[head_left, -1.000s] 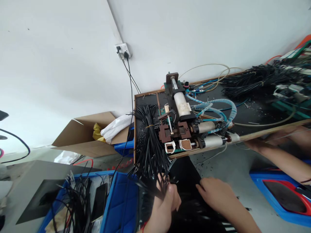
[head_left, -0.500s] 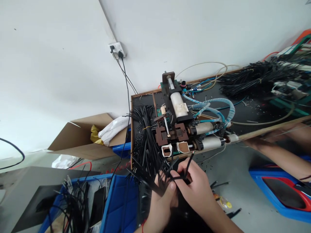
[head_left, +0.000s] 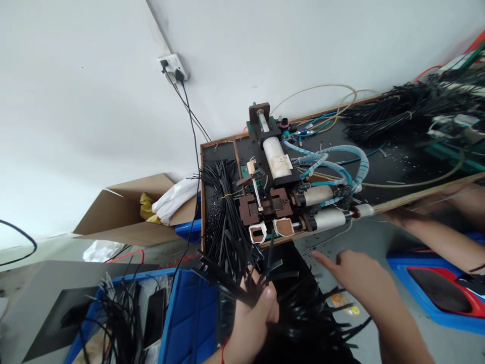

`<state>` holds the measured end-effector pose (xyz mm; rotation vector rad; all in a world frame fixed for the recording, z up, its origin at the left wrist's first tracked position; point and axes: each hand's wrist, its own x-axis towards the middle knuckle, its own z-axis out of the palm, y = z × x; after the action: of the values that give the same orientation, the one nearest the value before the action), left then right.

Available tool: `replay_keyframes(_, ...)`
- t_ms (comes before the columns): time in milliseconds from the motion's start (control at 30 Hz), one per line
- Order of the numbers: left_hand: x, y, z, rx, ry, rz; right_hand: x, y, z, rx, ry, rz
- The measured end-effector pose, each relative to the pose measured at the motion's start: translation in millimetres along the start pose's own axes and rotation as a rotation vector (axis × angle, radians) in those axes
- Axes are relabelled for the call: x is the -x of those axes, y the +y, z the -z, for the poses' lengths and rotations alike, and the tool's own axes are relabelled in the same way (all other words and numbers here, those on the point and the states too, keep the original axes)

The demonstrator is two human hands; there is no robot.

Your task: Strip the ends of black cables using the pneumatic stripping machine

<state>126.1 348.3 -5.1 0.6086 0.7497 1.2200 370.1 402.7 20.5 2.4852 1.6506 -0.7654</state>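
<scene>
My left hand (head_left: pixel 254 314) is closed around a fan of black cable ties (head_left: pixel 242 283) low in the middle of the view. To its right, my right hand (head_left: pixel 352 275) hovers with fingers stretched out and nothing in it, over more loose black ties (head_left: pixel 314 323). Just beyond both hands stands a small pneumatic machine (head_left: pixel 278 194) with brown jaws, white cylinders and blue hoses, on a dark bench (head_left: pixel 397 169). A tied bundle of black ties (head_left: pixel 223 207) lies left of the machine.
Another person's forearm (head_left: pixel 435 237) reaches in from the right below the bench edge. A blue bin (head_left: pixel 189 313) with black ties sits lower left, a blue and red tray (head_left: pixel 435 293) lower right. A cardboard box (head_left: pixel 132 212) stands by the wall. Another heap of ties (head_left: pixel 394 114) lies far right.
My right hand let go of the ties it was pinching beside my left hand and moved right, fingers spreading. My left hand kept its grip. The view drifted slightly.
</scene>
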Motion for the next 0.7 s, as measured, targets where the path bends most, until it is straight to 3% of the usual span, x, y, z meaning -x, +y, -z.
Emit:
replay_keyframes(67,-0.4,-1.4,-0.3,-0.025,0.025,0.015,10.0,0.0,13.5,-0.168,0.184,0.068)
replay_keyframes(100,-0.7,-2.5,-0.5,-0.038,0.043,0.022,18.0,-6.4,17.9,-0.327,0.282,0.197)
replay_keyframes(133,-1.1,-3.8,-0.7,-0.050,0.056,0.022,26.7,-16.5,20.0,-0.520,0.288,0.378)
replay_keyframes(200,-2.2,-6.1,-1.2,-0.071,0.072,0.018,42.8,-43.6,16.1,-0.816,0.094,0.656)
replay_keyframes(267,-3.3,-6.8,-1.4,-0.077,0.097,0.020,52.4,-70.9,3.2,-0.989,-0.125,0.750)
replay_keyframes(400,-3.1,-2.7,1.1,-0.064,0.153,0.009,53.4,-99.3,-32.4,-1.298,-0.218,0.721)
replay_keyframes(533,1.2,1.0,7.1,-0.104,0.183,-0.092,47.6,-104.7,-58.0,-1.632,-0.454,0.534)
replay_keyframes(700,7.8,5.3,12.1,-0.327,0.397,-0.238,40.7,-117.4,-69.0,-1.869,-0.492,0.392)
